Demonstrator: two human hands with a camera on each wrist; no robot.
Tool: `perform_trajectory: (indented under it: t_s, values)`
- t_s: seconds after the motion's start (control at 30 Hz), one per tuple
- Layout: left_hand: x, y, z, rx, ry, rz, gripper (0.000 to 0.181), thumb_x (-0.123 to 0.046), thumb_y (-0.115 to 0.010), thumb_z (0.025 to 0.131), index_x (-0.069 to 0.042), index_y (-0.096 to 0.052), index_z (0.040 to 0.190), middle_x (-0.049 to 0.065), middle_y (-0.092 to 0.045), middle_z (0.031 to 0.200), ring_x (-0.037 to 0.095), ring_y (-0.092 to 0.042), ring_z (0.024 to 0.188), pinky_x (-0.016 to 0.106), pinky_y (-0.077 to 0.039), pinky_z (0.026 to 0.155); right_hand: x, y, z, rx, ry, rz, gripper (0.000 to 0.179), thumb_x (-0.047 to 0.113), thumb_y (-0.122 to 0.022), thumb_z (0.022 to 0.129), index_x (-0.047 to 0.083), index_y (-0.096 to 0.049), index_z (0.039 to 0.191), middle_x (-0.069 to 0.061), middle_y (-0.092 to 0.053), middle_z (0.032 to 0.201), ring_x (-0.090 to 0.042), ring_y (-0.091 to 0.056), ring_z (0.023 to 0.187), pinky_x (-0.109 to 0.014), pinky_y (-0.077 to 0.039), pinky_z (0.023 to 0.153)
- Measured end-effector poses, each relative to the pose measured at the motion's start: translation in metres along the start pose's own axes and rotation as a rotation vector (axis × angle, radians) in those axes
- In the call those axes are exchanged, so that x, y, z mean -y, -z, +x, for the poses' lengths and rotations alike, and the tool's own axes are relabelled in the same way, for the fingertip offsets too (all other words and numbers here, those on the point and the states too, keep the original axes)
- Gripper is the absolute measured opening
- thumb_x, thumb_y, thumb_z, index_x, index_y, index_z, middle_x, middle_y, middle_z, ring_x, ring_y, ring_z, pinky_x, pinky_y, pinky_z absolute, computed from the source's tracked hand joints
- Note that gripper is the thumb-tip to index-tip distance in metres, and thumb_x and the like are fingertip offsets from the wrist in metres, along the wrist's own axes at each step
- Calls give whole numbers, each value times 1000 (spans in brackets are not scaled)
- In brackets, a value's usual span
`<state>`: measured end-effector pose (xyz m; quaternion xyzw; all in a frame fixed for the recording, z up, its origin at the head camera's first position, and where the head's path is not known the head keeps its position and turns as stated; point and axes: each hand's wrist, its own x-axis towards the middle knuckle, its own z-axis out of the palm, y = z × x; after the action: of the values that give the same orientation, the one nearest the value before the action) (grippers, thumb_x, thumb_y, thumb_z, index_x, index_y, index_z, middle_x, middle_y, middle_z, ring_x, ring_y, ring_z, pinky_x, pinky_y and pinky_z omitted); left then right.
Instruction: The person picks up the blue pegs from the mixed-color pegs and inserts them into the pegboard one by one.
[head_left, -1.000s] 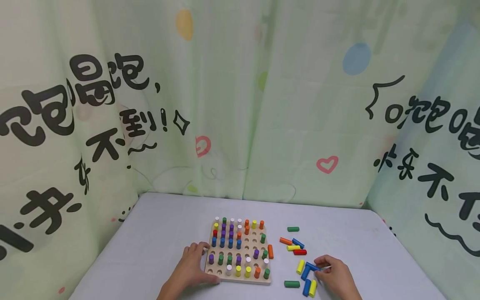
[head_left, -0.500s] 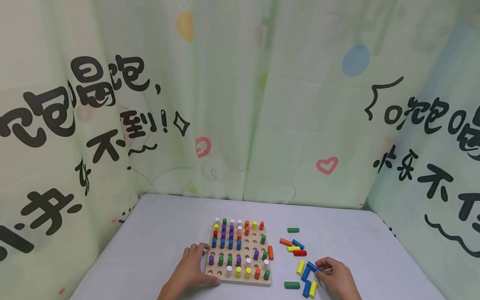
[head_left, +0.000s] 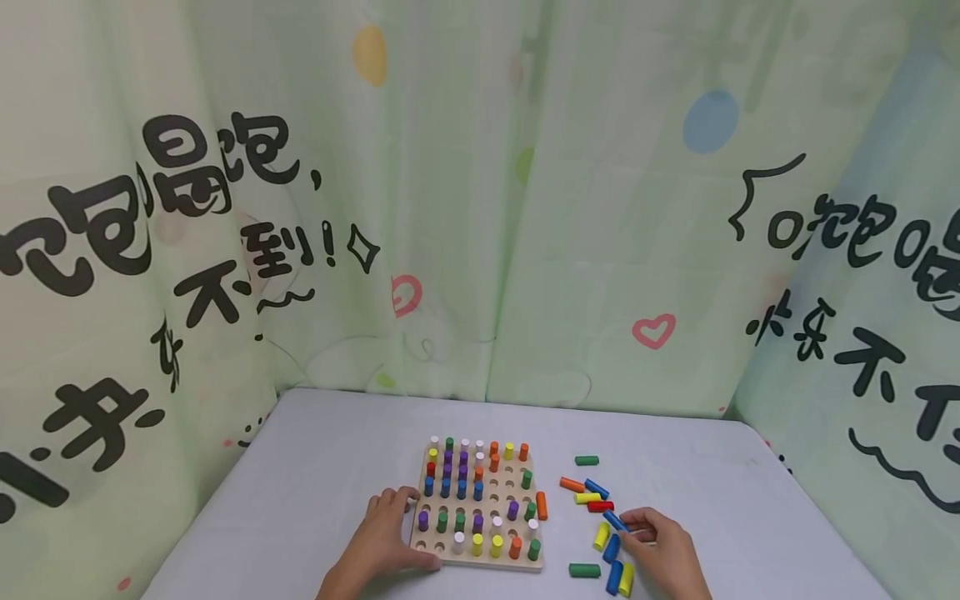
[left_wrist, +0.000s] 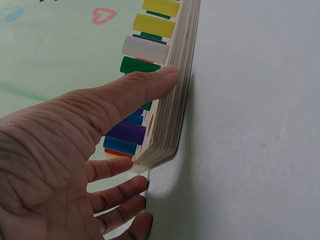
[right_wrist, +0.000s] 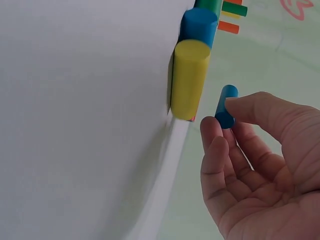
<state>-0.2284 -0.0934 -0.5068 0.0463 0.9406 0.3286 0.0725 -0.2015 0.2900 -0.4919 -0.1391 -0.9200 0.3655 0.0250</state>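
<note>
Blue peg [head_left: 615, 521] is clamped in the right hand [head_left: 662, 543]; the left hand [head_left: 384, 531] has its grip round the pegboard's [head_left: 468, 505] near corner.

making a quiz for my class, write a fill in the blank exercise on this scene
The right hand pinches a ____ peg.
The ____ hand touches the pegboard.
Exactly one loose peg lying on the table is ____.
In the head view, the pegboard's bottom row has two ____ pegs.

Missing words: blue; left; red; yellow.
</note>
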Motion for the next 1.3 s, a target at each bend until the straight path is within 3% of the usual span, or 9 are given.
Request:
perform_trajectory:
  t_s: [0.87,1.3]
  values:
    - [-2,1,0,-2,15,-1,87,-45,-99,59,-9,-56,125,10,-55,111,30,-45,105,53,-51,94,31,-25,-4,10,97,69,20,0,-76,86,0,-71,106,-7,-72,96,-18,-66,83,-36,-60,74]
    - [1,-1,0,0,-11,-1,86,-44,-99,59,-12,-55,125,9,-55,112,30,-45,106,55,-50,95,48,-39,-8,-8,128,91,17,-1,-77,87,1,-71,102,-6,-71,94,-16,-65,80,-31,-59,70]
